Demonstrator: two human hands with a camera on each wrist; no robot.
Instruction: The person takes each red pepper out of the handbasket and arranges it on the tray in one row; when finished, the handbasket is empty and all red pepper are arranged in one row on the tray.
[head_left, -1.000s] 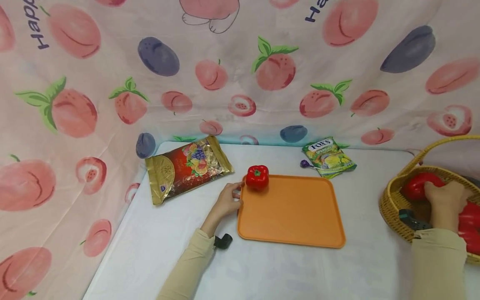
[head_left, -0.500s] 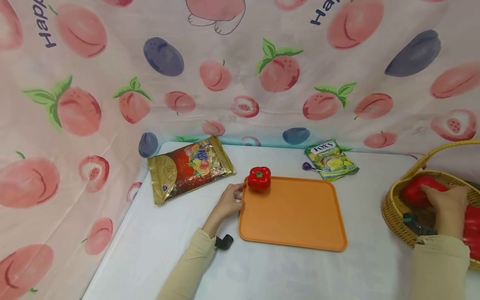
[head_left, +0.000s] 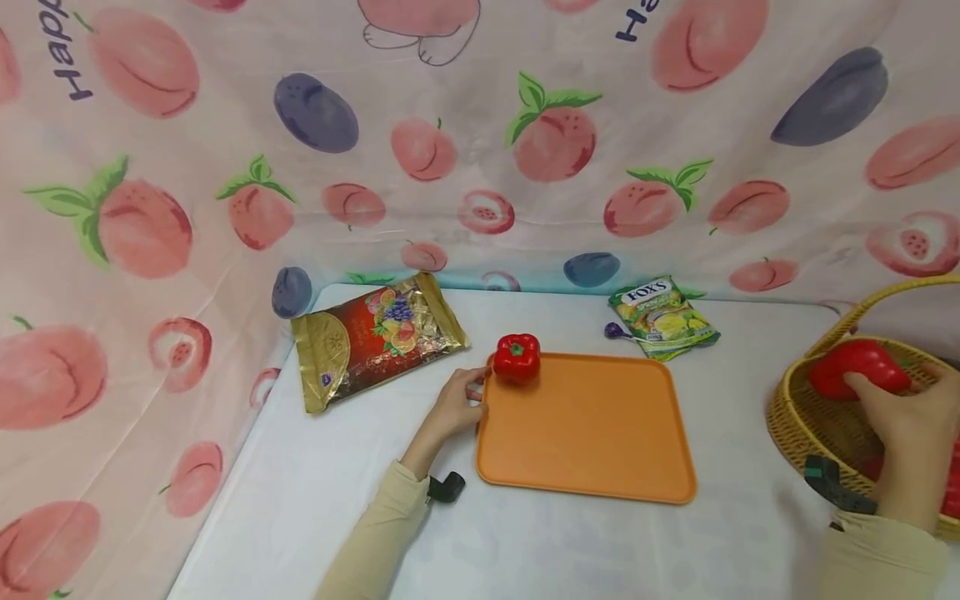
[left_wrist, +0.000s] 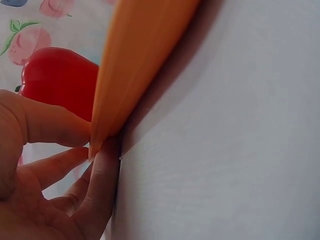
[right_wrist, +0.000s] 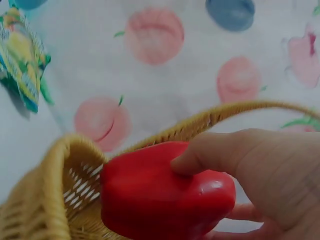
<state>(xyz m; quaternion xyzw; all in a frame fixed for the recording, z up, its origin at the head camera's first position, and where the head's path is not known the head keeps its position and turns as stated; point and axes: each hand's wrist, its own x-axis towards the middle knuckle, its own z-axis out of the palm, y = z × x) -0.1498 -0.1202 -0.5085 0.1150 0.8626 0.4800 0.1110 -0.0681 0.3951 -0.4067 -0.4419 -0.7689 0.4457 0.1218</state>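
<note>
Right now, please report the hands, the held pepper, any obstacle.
Left hand pinches orange tray. Right hand grips red pepper. Possible obstacle: basket rim, between pepper and tray.

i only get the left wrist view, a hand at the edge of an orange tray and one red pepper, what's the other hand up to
Observer: The right hand holds a second red pepper at the wicker basket.
Operator: ok and the one i see, whereabouts is it sitting
Observer: In the head view, that first pepper sits at the far left corner of the tray.
Operator: anything lying by the far right corner
Observer: Yes, a green bag lies there.
</note>
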